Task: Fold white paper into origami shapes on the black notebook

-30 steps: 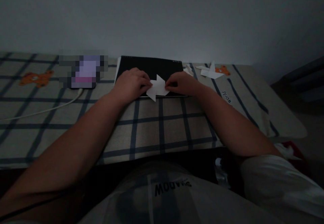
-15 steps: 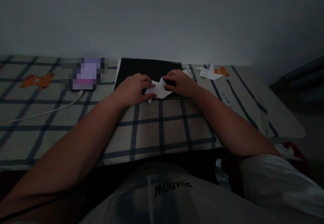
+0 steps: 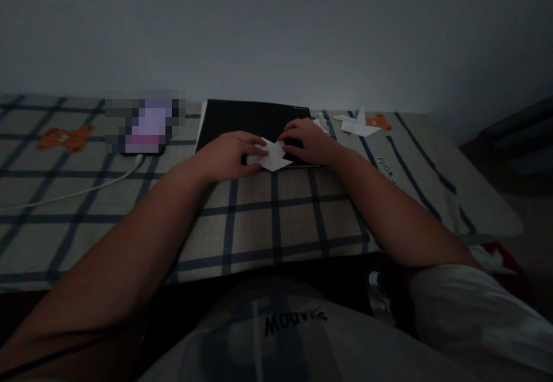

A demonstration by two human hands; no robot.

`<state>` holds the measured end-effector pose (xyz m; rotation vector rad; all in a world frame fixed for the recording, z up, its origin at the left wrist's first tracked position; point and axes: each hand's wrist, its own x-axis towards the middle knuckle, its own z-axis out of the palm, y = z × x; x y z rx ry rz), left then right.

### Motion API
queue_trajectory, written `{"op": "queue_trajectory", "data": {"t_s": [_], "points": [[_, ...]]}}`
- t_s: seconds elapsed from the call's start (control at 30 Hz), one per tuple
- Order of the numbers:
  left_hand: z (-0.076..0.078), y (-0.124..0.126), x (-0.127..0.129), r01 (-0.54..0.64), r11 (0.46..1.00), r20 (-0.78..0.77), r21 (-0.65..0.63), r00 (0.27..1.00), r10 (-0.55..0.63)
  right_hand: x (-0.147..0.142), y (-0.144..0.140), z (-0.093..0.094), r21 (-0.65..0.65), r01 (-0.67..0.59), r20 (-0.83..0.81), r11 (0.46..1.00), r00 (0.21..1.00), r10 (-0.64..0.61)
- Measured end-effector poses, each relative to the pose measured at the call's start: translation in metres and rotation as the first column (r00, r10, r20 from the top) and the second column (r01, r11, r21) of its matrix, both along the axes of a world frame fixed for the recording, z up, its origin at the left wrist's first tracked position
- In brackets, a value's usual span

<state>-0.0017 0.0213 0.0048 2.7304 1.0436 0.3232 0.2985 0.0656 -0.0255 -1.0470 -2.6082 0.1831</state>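
A small folded white paper (image 3: 273,157) lies over the near edge of a black flat folder or notebook (image 3: 253,118). My left hand (image 3: 231,154) is at the paper's left side, its fingers on top and its thumb by the near edge. At the upper right corner, my right hand (image 3: 305,139) pinches the paper between thumb and fingers. Parts of the paper are hidden under my left fingers. Further right, a folded paper crane (image 3: 359,124) rests on the checked cloth.
Crumpled white paper (image 3: 321,123) sits just beyond my right hand. To the left, a phone (image 3: 149,125) with a blurred screen is plugged into a white cable (image 3: 103,184). The checked tablecloth (image 3: 254,220) covers the table, which meets a grey wall (image 3: 259,36).
The paper now looks flatter, and its raised point between my hands has gone down. The small tip under my left thumb is out of sight. My left hand has shifted slightly.
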Motion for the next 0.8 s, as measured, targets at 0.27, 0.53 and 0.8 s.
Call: {"op": "queue_trajectory", "data": {"t_s": [0.27, 0.53, 0.8], "points": [[-0.0039, 0.0032, -0.0018, 0.045, 0.998, 0.026, 0.051, 0.999, -0.046, -0.0024, -0.0004, -0.004, 0.004, 0.03, 0.025, 1.0, 0.999, -0.03], [-0.0029, 0.0013, -0.0022, 0.081, 0.994, 0.056, 0.07, 0.995, -0.086, 0.0009, 0.0036, -0.002, -0.022, -0.014, -0.043, 1.0, 0.999, 0.013], [-0.0073, 0.0006, 0.0051, 0.026, 0.996, 0.074, 0.089, 0.997, -0.033, 0.0022, 0.004, 0.0019, -0.073, -0.064, -0.079, 0.995, 0.995, 0.058]]}}
